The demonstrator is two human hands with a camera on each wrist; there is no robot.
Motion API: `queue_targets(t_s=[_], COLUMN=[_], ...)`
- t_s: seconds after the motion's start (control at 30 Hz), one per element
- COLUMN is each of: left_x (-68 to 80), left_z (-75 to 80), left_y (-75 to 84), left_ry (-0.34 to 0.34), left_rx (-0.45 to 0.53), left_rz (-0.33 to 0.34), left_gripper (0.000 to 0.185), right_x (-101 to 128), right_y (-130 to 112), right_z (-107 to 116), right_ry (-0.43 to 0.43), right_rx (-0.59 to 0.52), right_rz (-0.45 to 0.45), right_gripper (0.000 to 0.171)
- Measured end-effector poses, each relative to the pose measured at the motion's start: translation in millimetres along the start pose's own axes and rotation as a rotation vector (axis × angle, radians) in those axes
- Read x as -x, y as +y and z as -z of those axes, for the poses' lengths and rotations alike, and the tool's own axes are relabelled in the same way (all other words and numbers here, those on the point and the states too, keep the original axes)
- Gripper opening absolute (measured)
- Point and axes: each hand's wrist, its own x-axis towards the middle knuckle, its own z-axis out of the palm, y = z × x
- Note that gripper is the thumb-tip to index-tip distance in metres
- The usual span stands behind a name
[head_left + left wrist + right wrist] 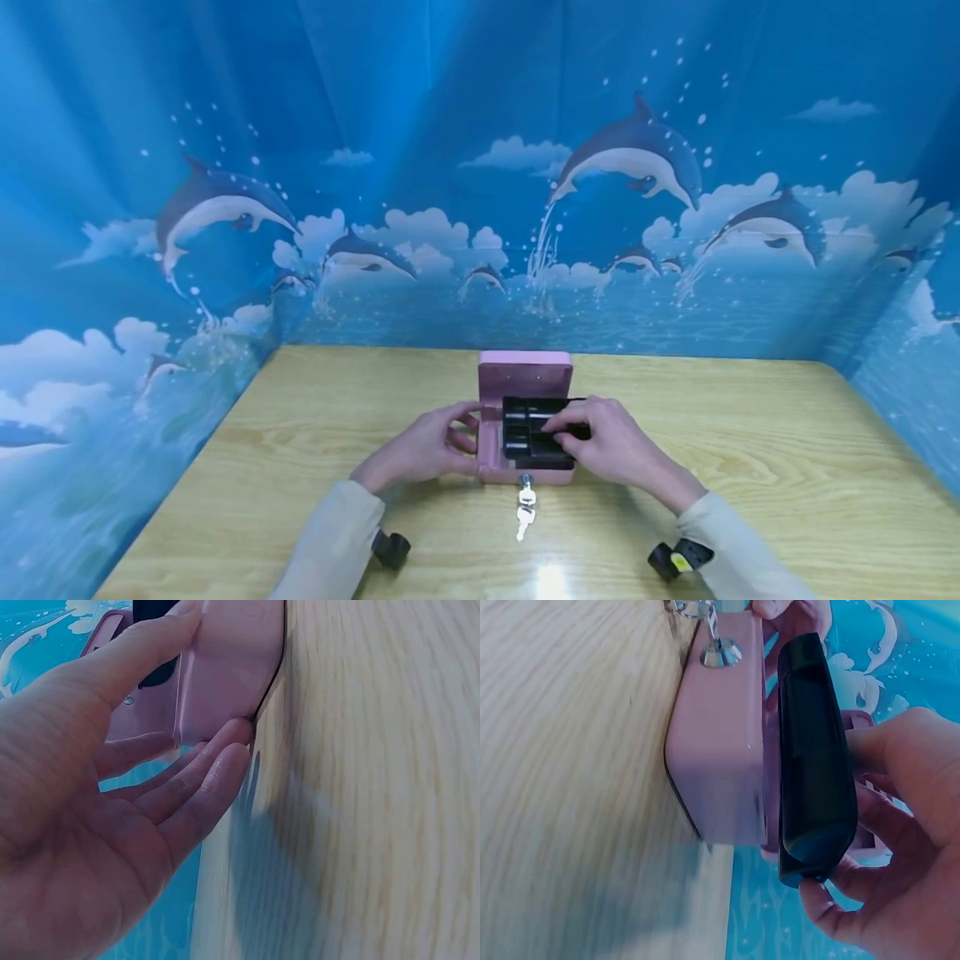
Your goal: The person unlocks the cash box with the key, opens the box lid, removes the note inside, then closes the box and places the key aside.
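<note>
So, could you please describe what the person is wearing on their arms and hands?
Both hands are bare. Each arm wears a long, pale beige sleeve ending at the wrist. A small black camera unit sits under each wrist; the right-hand black unit carries a yellow mark.

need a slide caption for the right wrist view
Right hand grips black tray above open pink box, key in lock.

Left hand (423, 446) relaxed, right hand (611, 440) pinching.

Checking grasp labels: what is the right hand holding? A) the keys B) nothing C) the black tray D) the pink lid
C: the right hand has its fingers curled round the black tray above the open pink box; the keys hang from the lock untouched.
</note>
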Motion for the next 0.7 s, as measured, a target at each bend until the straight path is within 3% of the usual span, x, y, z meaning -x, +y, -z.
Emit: queue_targets(t_s=[0.7], left_x=[-5.2], left_z=[-1.0], left_y=[0.1], left_ry=[-0.011], left_rx=[-0.018], left_rz=[0.001], left_gripper=[0.097], right_x=[21.3], right_y=[20.8], right_z=[31.2], right_ry=[0.039], right_rx=[0.009], right_rz=[-0.051], right_gripper=[0.028])
